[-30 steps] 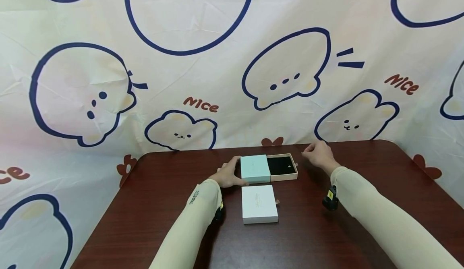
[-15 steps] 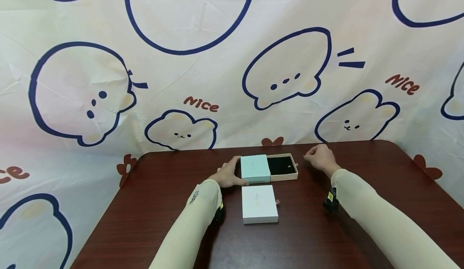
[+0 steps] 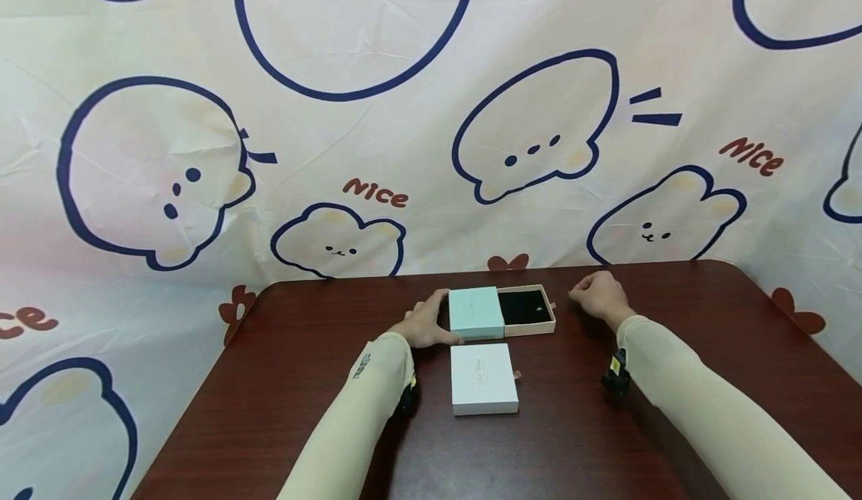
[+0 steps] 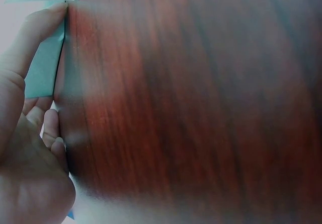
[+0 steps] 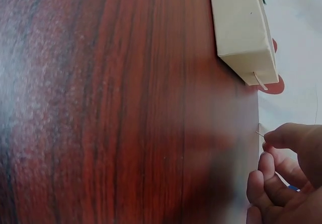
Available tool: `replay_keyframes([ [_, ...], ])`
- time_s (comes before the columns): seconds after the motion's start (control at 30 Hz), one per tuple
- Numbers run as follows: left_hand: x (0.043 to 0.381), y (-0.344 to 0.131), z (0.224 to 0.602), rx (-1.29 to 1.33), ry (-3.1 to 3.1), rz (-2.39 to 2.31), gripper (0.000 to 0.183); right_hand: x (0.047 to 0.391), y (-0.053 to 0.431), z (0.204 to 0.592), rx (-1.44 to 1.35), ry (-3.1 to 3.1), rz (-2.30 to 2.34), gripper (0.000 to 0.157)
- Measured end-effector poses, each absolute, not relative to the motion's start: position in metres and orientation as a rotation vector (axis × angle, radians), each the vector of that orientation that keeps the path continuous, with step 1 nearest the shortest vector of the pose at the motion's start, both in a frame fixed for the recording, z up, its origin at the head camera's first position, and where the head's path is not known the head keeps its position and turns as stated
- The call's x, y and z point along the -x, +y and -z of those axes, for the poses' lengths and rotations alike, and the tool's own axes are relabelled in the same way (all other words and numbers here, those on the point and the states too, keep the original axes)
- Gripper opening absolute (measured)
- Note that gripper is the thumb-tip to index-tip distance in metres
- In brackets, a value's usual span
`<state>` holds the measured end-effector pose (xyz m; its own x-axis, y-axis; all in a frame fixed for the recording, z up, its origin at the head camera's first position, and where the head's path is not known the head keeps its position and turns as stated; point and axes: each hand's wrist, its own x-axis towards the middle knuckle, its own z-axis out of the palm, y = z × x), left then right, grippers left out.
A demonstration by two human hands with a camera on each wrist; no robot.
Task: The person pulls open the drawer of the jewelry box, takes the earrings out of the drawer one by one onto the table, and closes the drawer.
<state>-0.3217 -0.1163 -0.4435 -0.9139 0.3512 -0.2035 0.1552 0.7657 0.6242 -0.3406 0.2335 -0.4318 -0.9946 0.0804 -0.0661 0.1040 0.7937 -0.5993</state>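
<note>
A light-blue sliding jewelry box (image 3: 475,313) lies near the table's far edge. Its cream drawer (image 3: 528,329) is pulled out to the right, and a small silver star stud (image 3: 540,308) sits on the black pad (image 3: 520,308) inside. My left hand (image 3: 423,324) grips the sleeve's left end, thumb along the near side and fingers behind it; the left wrist view shows the thumb (image 4: 43,25) against the blue wall. Just right of the drawer, my right hand (image 3: 601,296) pinches a thin metal pin (image 5: 259,134) between thumb and fingertip; the rest of it is hidden.
A closed white box (image 3: 482,380) with a small ribbon tab (image 3: 517,375) lies directly in front of the blue one. Behind the dark wood table (image 3: 283,380) hangs a cartoon-print cloth (image 3: 424,148), close to the far edge.
My right hand has drawn slightly to the right, away from the drawer and a little nearer to me. The left hand and both boxes have stayed in place.
</note>
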Motion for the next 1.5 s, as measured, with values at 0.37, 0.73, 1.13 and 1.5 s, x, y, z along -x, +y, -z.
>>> replay_keyframes([
  [0.37, 0.3216, -0.1158, 0.4418, -0.403, 2.650, -0.911, 0.103, 0.3406, 0.2348, 0.4356, -0.184, 2.914, 0.970, 0.026],
  [0.73, 0.3217, -0.1153, 0.4422, -0.393, 2.651, -0.912, 0.103, 0.3378, 0.2314, 0.4348, -0.207, 2.906, 0.969, 0.026],
  [1.13, 0.3220, -0.1149, 0.4451, -0.382, 2.652, -0.908, 0.103, 0.3371, 0.2300, 0.4377, -0.185, 2.893, 0.993, 0.026],
  [1.5, 0.3203, -0.1153, 0.4424, -0.385, 2.658, -0.912, 0.102, 0.3381, 0.2318, 0.4389, -0.178, 2.871, 1.017, 0.026],
])
